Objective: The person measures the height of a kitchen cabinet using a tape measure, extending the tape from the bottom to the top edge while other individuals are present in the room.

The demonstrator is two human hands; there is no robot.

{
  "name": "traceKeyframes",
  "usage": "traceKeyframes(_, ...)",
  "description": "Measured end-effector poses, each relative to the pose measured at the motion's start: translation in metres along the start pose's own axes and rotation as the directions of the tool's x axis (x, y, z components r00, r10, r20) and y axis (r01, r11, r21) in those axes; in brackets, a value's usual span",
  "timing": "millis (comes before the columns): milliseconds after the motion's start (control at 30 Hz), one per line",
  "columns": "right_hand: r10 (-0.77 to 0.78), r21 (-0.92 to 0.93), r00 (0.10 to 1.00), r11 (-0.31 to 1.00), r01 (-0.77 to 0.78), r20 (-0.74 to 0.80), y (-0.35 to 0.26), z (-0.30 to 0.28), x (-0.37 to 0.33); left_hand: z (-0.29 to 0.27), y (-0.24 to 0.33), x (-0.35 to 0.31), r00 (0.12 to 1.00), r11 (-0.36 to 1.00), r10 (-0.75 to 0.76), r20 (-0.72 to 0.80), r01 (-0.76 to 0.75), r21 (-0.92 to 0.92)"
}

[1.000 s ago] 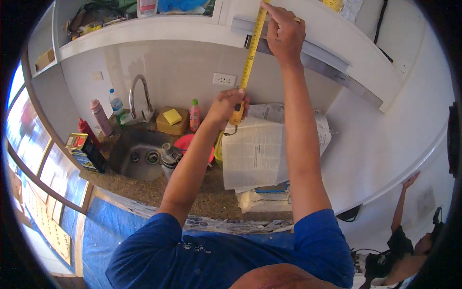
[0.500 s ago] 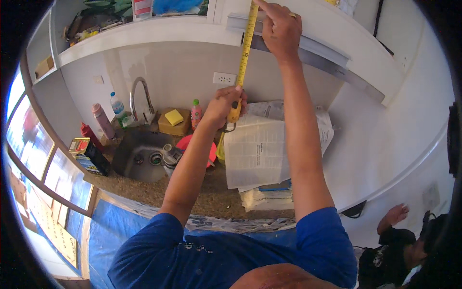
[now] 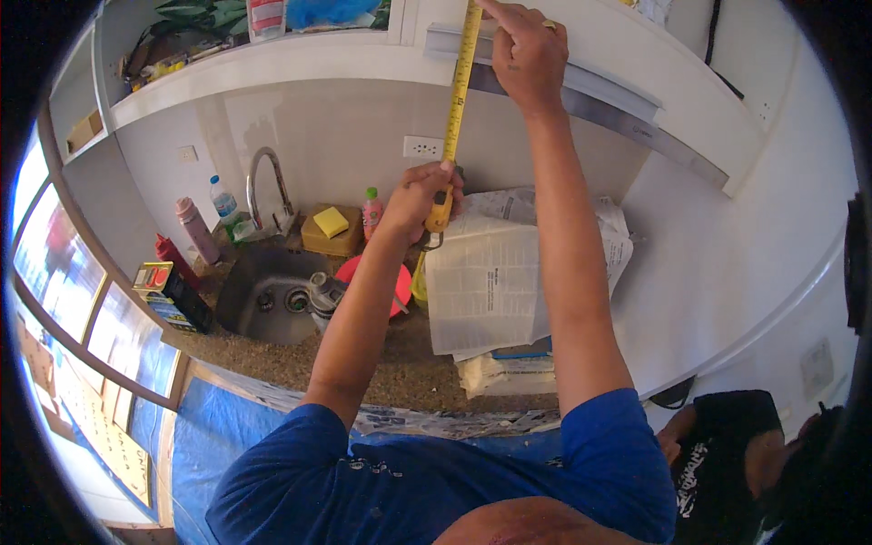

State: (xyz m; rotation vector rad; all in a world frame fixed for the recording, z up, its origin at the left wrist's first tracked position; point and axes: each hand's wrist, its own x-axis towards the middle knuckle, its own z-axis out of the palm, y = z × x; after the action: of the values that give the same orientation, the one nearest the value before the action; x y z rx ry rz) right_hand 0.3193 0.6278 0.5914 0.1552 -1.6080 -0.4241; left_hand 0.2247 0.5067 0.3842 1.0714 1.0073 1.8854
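Note:
A yellow tape measure (image 3: 460, 84) is stretched upright before the wall, from the counter side up to the white overhead cabinet. My left hand (image 3: 422, 195) is closed around its yellow case, below the wall socket. Higher up, my right hand (image 3: 531, 56) is beside the upper part of the blade at the cabinet, its index finger pressed toward the blade near the picture's top edge. The blade's end is cut off by that edge. Behind my right hand runs the silver range hood strip (image 3: 627, 123). Newspaper sheets (image 3: 490, 282) drape over something beneath my hands.
On the left a sink (image 3: 272, 295) holds a metal object, with a tap (image 3: 263, 186), bottles and a dark tin (image 3: 173, 295) around it. A yellow sponge (image 3: 331, 221) tops a brown box. A red bowl (image 3: 400, 286) stands beside my left forearm. Another person (image 3: 727, 454) is at lower right.
My hands and the tape hold nearly the same pose, and the view has shifted slightly. At lower right the other person has moved, and their raised hand has come down.

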Motion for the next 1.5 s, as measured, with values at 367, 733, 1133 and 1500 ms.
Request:
traceKeyframes(367, 0.099, 0.024, 0.99, 0.994, -0.102, 0.097, 0.006, 0.001, -0.006, -0.005, -0.003, -0.001, 1.0, 1.0, -0.011, -0.021, 0.011, 0.001)
traceKeyframes(733, -0.008, -0.017, 0.999, 1.0, 0.009, 0.05, 0.002, -0.004, -0.001, -0.009, -0.011, 0.003, 0.978, 0.948, 0.189, -0.086, -0.158, 0.278)
traceKeyframes(1133, 0.075, -0.068, 0.988, 0.995, -0.067, 0.132, -0.01, -0.017, -0.004, -0.01, -0.007, -0.011, 0.983, 0.985, 0.132, -0.132, -0.115, 0.13)
traceKeyframes(1500, 0.039, -0.008, 0.996, 0.999, -0.038, 0.081, 0.003, -0.005, -0.006, -0.011, 0.005, -0.011, 0.986, 0.991, 0.111, -0.121, -0.101, 0.089)
